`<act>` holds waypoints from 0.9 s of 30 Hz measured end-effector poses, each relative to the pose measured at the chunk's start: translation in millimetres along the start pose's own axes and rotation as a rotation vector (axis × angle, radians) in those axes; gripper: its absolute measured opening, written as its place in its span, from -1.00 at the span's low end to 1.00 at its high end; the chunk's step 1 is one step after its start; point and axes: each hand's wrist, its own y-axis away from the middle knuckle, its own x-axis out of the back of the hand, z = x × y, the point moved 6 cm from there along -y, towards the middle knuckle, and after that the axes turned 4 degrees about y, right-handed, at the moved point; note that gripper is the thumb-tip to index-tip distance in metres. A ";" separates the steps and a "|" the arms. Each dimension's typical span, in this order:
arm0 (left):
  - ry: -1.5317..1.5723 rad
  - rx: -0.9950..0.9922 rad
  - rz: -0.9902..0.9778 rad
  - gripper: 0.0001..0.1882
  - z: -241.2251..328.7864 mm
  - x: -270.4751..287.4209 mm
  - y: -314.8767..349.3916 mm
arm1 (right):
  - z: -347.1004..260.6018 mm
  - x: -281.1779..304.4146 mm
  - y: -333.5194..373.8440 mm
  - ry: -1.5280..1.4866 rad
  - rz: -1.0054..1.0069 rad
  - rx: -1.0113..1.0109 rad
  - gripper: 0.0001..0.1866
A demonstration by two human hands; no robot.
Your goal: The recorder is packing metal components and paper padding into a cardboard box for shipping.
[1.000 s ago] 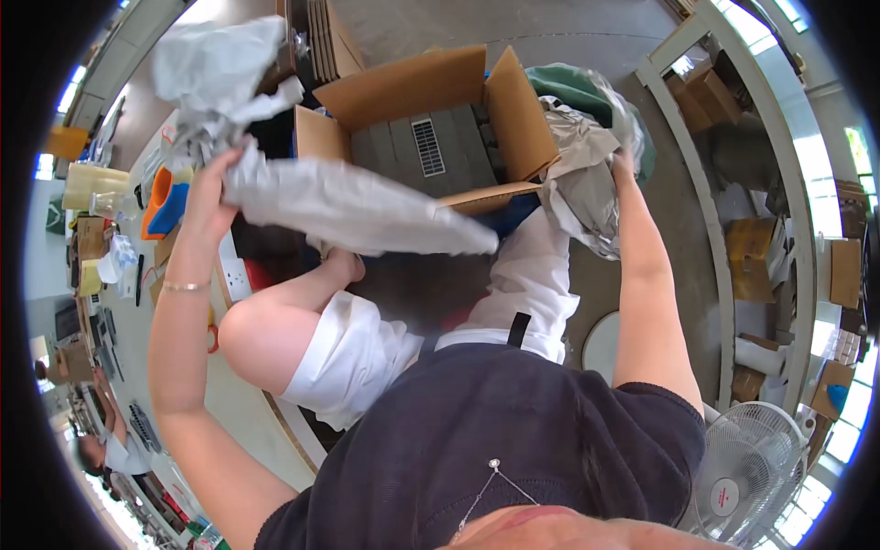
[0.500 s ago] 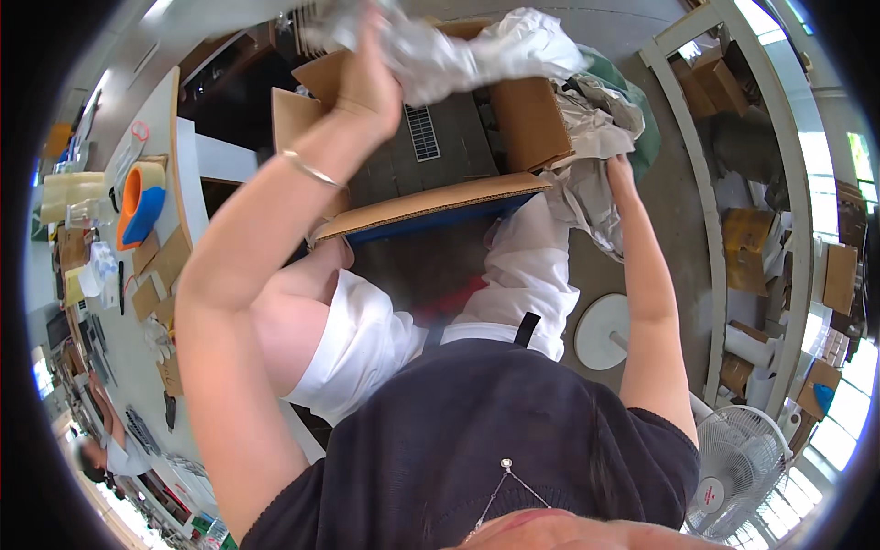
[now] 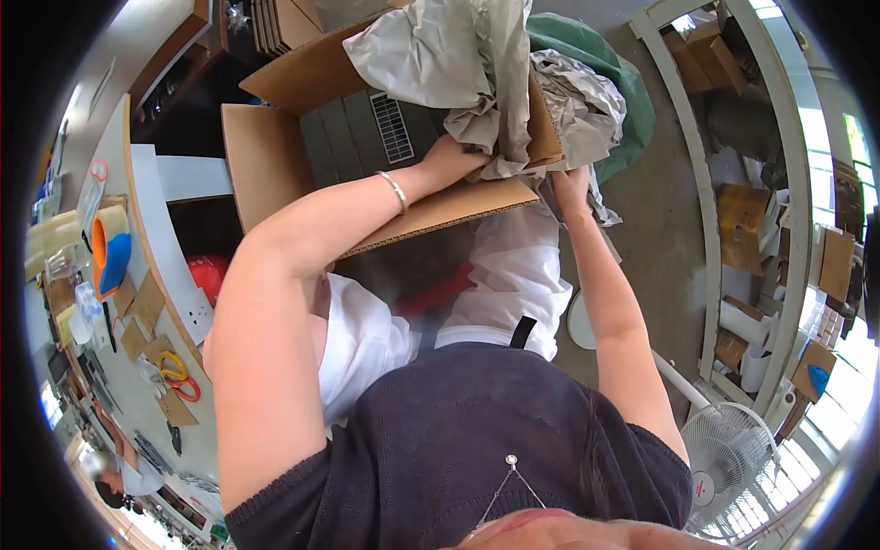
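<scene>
White fan (image 3: 729, 454) to the right of the hands (image 3: 454, 161), pale shelf frame (image 3: 694, 137) farther right with cartons (image 3: 744, 218), light surface (image 3: 195, 449) to their left bearing yellow and red scissor handles (image 3: 172, 368), an orange-and-blue ring-shaped object (image 3: 116, 264)

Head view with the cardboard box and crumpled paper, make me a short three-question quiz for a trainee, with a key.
1. True or false: the rectangular brown cardboard box has all its flaps folded shut.
2. Which hand reaches over the box's near flap? A) left; B) right; C) neither.
3. Fill the gap: to the box's right, partly behind crumpled grey paper, is a rounded ____ bundle.

Key:
1. False; flaps stand open.
2. A, the left hand.
3. Green.
</scene>
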 end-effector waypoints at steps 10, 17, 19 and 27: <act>-0.355 -0.387 -0.179 -0.67 48.0 -12.5 7.9 | -14.8 -13.7 11.7 0.000 -0.003 0.091 -0.58; -0.534 -0.140 -0.061 -0.64 53.3 -1.0 -5.2 | 26.1 -1.7 -33.0 0.387 -0.015 0.382 -0.71; -0.517 -0.113 -0.041 -0.64 51.1 7.9 1.5 | 30.2 -6.6 -58.3 0.666 -0.117 0.384 -0.67; -0.357 -0.030 -0.089 -0.62 45.8 9.7 -6.8 | 107.7 -57.6 -111.0 0.815 0.027 0.473 -0.66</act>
